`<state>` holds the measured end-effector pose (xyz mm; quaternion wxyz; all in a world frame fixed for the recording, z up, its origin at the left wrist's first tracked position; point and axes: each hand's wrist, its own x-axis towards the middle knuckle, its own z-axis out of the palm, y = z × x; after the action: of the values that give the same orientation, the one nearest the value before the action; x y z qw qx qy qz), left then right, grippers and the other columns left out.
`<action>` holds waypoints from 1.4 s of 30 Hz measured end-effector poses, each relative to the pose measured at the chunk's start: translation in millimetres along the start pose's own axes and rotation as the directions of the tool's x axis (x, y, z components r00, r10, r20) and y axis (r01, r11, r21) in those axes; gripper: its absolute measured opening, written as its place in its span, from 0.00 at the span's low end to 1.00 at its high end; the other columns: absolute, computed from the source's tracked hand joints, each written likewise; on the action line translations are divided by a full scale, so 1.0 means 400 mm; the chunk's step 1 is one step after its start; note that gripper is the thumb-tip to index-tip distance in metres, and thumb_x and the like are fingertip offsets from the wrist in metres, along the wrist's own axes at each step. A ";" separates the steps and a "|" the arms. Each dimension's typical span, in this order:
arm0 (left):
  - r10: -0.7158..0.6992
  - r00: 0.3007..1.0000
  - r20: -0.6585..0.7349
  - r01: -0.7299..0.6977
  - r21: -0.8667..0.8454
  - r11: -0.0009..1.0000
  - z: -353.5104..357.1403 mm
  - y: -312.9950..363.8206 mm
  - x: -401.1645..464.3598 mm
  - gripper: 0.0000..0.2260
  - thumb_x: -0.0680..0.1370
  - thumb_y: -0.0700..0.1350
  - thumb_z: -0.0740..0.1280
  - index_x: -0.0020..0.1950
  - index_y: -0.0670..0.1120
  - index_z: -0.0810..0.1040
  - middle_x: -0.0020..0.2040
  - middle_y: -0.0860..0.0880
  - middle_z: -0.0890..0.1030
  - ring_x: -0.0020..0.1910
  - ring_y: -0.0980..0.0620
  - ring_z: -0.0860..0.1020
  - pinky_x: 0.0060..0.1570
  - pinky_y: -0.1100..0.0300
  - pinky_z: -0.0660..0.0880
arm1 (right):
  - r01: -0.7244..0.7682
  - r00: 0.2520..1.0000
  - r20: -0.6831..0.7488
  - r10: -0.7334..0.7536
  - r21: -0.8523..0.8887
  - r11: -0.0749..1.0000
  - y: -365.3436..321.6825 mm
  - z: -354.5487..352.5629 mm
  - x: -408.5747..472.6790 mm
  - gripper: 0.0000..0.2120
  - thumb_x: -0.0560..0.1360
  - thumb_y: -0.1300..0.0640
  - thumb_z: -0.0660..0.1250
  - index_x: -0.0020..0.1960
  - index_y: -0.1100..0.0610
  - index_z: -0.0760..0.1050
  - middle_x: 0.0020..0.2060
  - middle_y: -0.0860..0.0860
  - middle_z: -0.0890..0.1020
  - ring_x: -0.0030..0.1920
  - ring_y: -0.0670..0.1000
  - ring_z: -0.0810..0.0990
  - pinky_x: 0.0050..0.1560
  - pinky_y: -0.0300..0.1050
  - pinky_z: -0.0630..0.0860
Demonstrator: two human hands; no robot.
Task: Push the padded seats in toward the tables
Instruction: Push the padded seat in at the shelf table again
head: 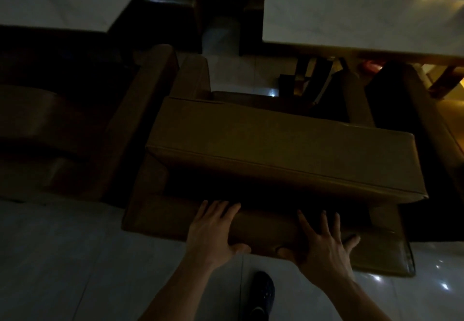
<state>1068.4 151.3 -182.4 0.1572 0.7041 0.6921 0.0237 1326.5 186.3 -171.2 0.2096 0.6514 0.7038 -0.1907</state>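
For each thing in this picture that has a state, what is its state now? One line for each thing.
Padded seat: on the floor, not yet under the table, both hands on its near edge.
Left hand: open, flat on the seat's edge.
Right hand: open, fingers spread, thumb under the edge.
Right table: beyond the seat, a gap between them.
Left seat: beside it, in deep shadow.

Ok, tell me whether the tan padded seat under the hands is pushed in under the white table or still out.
Still out: the tan padded seat sits short of the white table, bare floor showing between them.

Glossy tiled floor [62,258], dark shoe [262,293] (partly cropped)
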 end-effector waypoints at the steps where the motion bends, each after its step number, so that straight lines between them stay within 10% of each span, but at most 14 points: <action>1: 0.007 1.000 0.008 -0.007 0.004 1.000 -0.001 -0.007 -0.004 0.46 0.64 0.77 0.61 0.78 0.59 0.56 0.76 0.53 0.65 0.76 0.51 0.59 0.77 0.48 0.47 | -0.003 1.000 0.002 0.003 0.002 1.000 -0.005 0.003 -0.005 0.52 0.62 0.15 0.47 0.78 0.35 0.34 0.81 0.56 0.39 0.78 0.66 0.32 0.69 0.82 0.44; 42: 0.000 0.999 0.049 0.004 -0.079 0.997 -0.030 -0.034 0.239 0.48 0.65 0.74 0.68 0.79 0.58 0.54 0.79 0.52 0.59 0.78 0.49 0.52 0.77 0.47 0.42 | 0.021 0.999 -0.032 -0.021 0.004 1.000 -0.005 -0.127 0.201 0.54 0.58 0.17 0.44 0.77 0.36 0.32 0.80 0.57 0.37 0.77 0.63 0.30 0.71 0.81 0.43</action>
<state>1056.0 247.4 -191.9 0.2020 0.6971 0.6871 0.0337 1317.2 280.7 -172.3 0.1947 0.6474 0.7135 -0.1842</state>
